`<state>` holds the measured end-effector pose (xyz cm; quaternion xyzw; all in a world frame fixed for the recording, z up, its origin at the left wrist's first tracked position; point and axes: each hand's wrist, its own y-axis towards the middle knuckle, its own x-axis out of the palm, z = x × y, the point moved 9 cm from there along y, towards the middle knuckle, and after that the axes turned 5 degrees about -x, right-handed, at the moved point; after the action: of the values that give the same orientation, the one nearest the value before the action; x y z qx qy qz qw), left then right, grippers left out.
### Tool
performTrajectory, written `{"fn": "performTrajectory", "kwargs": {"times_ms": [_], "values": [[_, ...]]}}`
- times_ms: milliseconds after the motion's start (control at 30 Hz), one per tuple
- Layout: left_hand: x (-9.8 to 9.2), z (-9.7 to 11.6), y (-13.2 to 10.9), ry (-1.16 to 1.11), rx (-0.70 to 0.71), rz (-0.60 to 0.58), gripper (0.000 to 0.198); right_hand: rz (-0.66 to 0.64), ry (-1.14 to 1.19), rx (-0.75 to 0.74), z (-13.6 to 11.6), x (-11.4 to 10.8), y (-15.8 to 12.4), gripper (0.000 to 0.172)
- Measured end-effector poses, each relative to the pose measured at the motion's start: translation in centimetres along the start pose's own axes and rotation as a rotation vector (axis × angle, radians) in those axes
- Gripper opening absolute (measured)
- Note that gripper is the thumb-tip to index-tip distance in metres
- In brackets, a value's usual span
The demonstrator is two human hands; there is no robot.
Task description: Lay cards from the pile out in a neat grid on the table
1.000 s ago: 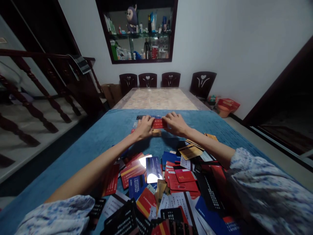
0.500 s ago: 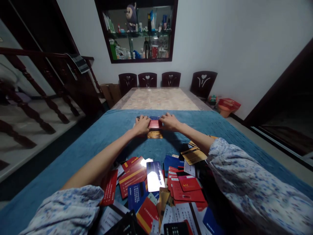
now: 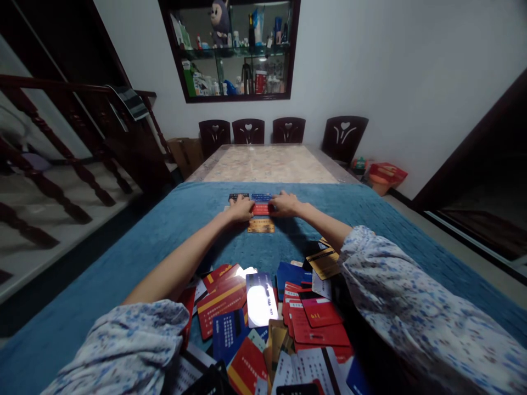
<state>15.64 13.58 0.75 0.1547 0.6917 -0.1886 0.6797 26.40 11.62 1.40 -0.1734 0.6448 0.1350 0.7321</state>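
Note:
A red card (image 3: 261,209) lies on the blue cloth (image 3: 197,219), with my two hands at its short edges. My left hand (image 3: 242,208) has its fingers closed at the left edge, partly covering what lies beneath. At the right edge, my right hand (image 3: 285,204) holds with bent fingers. Just beyond the red card is a blue card (image 3: 262,197), and left of that a black card (image 3: 237,196). A gold card (image 3: 261,226) lies on the near side of the red one.
Close to my body spreads a loose heap of cards, among them a shiny blue-and-white card (image 3: 262,299), a red card (image 3: 323,308) and a gold card (image 3: 324,263). Chairs (image 3: 289,131) stand beyond the stone tabletop (image 3: 263,162); a wooden railing (image 3: 53,142) runs left.
The red card now lies flatter, between the blue and gold cards. My hands stay at its edges, and more of the black card shows. The view has shifted slightly.

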Motion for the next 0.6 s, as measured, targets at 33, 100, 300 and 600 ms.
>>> {"fn": "performTrajectory", "kwargs": {"times_ms": [33, 100, 300, 600], "values": [[0.03, -0.04, 0.1, -0.004, 0.003, 0.002, 0.029, -0.005, 0.003, 0.005, -0.02, -0.01, -0.01, 0.034], [0.09, -0.1, 0.27, -0.011, 0.01, 0.006, 0.03, -0.013, 0.005, 0.016, -0.02, 0.0, -0.03, 0.033], [0.44, -0.41, 0.77, -0.02, 0.017, -0.005, 0.034, -0.012, 0.002, 0.03, -0.09, 0.0, 0.08, 0.034], [0.47, 0.14, 0.6, -0.002, 0.052, -0.039, 0.027, -0.03, 0.018, 0.05, -0.52, -0.44, -0.25, 0.033]]}}
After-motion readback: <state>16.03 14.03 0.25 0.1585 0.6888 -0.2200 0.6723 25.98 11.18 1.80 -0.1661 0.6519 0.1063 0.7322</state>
